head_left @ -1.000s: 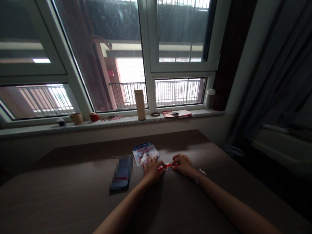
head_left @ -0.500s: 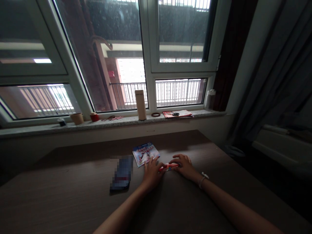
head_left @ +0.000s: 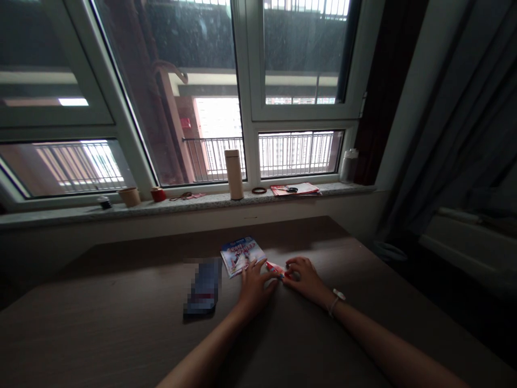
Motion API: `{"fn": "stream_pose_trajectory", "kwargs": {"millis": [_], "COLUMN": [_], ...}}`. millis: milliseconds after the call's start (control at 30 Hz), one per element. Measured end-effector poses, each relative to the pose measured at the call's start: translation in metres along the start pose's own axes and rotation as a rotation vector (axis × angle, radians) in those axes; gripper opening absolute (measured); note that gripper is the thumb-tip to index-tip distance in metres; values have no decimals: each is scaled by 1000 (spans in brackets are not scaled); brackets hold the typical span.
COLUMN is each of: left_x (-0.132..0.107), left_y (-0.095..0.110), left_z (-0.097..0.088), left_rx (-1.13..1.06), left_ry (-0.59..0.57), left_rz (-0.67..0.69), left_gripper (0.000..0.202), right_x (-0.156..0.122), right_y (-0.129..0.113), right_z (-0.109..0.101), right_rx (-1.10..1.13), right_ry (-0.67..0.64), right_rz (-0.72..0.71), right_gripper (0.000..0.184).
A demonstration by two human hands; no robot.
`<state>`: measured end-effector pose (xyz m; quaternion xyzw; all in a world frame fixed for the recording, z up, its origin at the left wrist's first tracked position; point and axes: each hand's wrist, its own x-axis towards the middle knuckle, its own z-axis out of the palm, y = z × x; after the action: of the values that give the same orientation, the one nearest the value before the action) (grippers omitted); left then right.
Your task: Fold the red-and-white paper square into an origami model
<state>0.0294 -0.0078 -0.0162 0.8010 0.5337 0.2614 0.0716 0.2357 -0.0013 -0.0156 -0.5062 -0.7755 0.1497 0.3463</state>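
Observation:
A small folded piece of red, patterned paper (head_left: 275, 267) lies on the dark table between my hands. My left hand (head_left: 253, 286) comes from the left, its fingers bent and pressing on the paper's near side. From the right, my right hand (head_left: 307, 279) pinches the paper's right end between thumb and fingers; a bracelet is on that wrist. The fingers hide part of the paper. Just beyond my left fingertips lies a printed blue-and-white booklet (head_left: 239, 253). A dark, blurred-out phone-like slab (head_left: 204, 288) rests left of my left hand.
The dark wooden table (head_left: 121, 302) reaches to the wall below the window. On the stone sill (head_left: 194, 203) stand a beige flask (head_left: 233, 175), a brown cup (head_left: 130, 197), a red spool-like item (head_left: 158, 194), a bottle (head_left: 349, 166), and red papers (head_left: 305, 189) with scissors (head_left: 291, 189) on top.
The red paper has turned from lying nearly level to slanting. My thumbs and fingers have come closer together around it. The booklet and dark slab stay in place.

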Motion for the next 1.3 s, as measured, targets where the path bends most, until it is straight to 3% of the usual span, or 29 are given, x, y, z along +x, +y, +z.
{"fn": "stream_pose_trajectory", "kwargs": {"millis": [267, 667, 933, 1300], "left_x": [1, 0, 1, 1], "left_y": [3, 3, 2, 1], "left_z": [-4, -3, -1, -2], "left_rx": [24, 20, 54, 11], "left_ry": [-53, -8, -72, -21], "left_rz": [-38, -52, -50, -31], "left_gripper": [27, 26, 31, 33], "right_x": [1, 4, 4, 1], "right_y": [5, 13, 11, 0], "right_z": [2, 5, 3, -7], "right_rx": [86, 59, 12, -74], "right_ry": [-60, -52, 13, -72], "right_rz": [-41, -91, -170, -245], "right_gripper": [10, 32, 23, 16]}}
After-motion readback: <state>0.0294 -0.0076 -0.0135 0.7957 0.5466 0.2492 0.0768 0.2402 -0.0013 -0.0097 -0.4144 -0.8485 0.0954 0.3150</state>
